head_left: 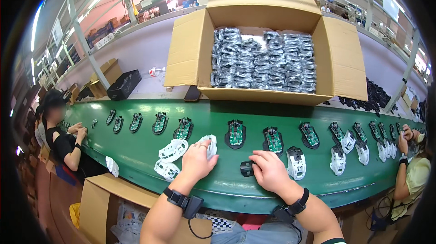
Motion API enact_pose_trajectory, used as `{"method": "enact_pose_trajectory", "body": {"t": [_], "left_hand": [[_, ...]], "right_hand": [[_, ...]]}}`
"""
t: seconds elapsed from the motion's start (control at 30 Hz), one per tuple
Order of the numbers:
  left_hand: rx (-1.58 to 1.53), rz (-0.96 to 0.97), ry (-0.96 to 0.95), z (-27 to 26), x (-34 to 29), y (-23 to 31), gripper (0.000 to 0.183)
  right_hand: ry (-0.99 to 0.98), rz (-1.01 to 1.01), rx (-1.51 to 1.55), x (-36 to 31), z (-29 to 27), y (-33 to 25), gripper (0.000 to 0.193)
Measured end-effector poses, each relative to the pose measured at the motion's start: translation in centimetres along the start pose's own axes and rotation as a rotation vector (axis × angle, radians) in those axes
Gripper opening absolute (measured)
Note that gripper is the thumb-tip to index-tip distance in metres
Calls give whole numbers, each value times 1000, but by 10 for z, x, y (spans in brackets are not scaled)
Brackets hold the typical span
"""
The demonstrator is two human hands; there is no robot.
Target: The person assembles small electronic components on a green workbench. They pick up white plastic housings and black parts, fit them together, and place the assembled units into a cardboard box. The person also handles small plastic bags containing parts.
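Note:
My left hand (pixel 198 158) is closed round a white plastic mouse shell (pixel 210 146), its fingers covering part of it. To its left, two more white mouse shells (pixel 172 150) lie against each other on the green belt. My right hand (pixel 270 171) has its fingers curled over the end of a small black plastic part (pixel 246 168) at belt level. Just beyond my hands are black mouse bases with green circuit boards, one (pixel 235 134) between them and another (pixel 273 140) above the right hand. A white and black mouse shell (pixel 296 163) lies right of that hand.
A large open carton (pixel 268 95) of bagged parts stands behind the belt (pixel 209 111). Several more bases and shells line the belt on both sides. Small black parts (pixel 370 100) are heaped at the back right. Co-workers sit at far left (pixel 68 153) and far right (pixel 411 167).

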State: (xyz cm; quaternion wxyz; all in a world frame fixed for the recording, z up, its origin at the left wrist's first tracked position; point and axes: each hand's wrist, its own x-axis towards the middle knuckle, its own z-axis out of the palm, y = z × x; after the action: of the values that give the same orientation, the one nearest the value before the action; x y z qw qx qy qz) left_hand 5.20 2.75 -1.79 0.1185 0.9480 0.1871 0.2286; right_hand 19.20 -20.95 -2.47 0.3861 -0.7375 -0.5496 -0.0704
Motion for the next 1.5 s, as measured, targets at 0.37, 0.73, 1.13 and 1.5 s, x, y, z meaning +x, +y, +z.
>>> {"method": "enact_pose_trajectory", "body": {"t": [0.37, 0.73, 1.13, 1.5], "left_hand": [[-606, -5, -247, -9, -6, 14, 49], [-1065, -196, -279, 0, -19, 33, 53], [-1103, -105, -280, 4, -25, 44, 51], [-910, -17, -303, -12, -31, 70, 53]], "right_hand": [[-400, -24, 61, -4, -8, 1, 63], [-259, 114, 49, 1, -5, -8, 70], [-80, 121, 366, 1, 6, -4, 68], [-247, 239, 729, -7, 15, 8, 59]]}}
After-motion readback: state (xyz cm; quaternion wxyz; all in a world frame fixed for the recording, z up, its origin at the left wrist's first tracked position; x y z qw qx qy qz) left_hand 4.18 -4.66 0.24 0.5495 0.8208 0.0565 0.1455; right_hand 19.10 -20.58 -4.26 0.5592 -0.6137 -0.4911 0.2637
